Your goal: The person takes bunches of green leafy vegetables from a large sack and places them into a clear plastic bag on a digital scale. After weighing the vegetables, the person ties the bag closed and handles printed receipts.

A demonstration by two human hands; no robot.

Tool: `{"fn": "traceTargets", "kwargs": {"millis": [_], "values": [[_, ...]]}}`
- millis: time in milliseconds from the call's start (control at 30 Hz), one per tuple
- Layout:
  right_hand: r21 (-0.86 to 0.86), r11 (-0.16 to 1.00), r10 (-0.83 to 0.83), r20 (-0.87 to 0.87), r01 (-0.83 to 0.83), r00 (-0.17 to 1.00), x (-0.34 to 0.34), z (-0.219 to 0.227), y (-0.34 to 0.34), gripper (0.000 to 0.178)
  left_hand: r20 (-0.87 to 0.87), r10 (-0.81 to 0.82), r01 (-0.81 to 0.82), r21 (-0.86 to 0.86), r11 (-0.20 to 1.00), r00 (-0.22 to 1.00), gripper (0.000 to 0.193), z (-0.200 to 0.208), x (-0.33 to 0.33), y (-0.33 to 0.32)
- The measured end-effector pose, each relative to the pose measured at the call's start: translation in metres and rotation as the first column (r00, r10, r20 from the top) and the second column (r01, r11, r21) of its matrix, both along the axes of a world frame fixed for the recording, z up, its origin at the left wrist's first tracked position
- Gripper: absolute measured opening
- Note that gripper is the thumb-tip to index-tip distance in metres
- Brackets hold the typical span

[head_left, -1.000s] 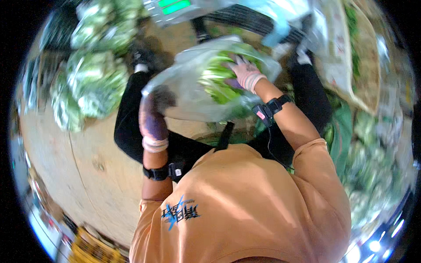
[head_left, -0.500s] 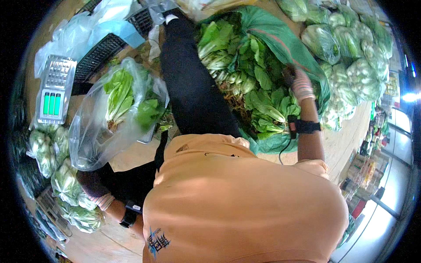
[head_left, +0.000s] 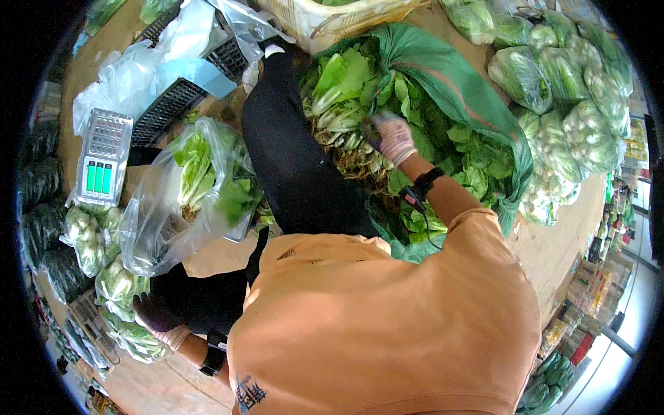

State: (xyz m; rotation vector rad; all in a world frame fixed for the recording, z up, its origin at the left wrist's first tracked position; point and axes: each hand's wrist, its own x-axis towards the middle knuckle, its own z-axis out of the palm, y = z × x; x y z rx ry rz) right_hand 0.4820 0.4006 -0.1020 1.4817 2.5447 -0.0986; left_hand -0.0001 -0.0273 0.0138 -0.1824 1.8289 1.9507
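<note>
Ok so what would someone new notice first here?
Probably the open green sack of leafy greens, right of the black trouser leg, with the gloved right hand over them. Left of that leg, a clear plastic bag holds more greens, and beside it a keypad device shows bright green bars.

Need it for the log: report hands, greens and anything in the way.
Right hand at the greens in the green sack; grip unclear. Left hand beside bagged vegetables. Nothing seen blocking either.

A trouser leg (head_left: 294, 155) stands between the clear bag (head_left: 153, 228) and the leafy greens (head_left: 344, 84). Over these greens is free room. The green sack (head_left: 456, 79) closes their right side.
</note>
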Motion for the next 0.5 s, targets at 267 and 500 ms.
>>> {"fn": "traceTargets", "kwargs": {"millis": [267, 500], "values": [[-0.024, 0.957, -0.257, 0.390, 0.289, 0.884, 0.097, -0.016, 0.174, 0.031, -0.180, -0.281, 0.231, -0.256, 0.939, 0.943, 0.043, -0.045, -0.023, -0.016], [0.230, 0.971, -0.160, 0.814, -0.057, 0.559, 0.161, 0.051, 0.326, 0.045, -0.301, -0.619, 0.358, -0.604, 0.712, 0.725, 0.049, -0.059, -0.017, -0.001]]}}
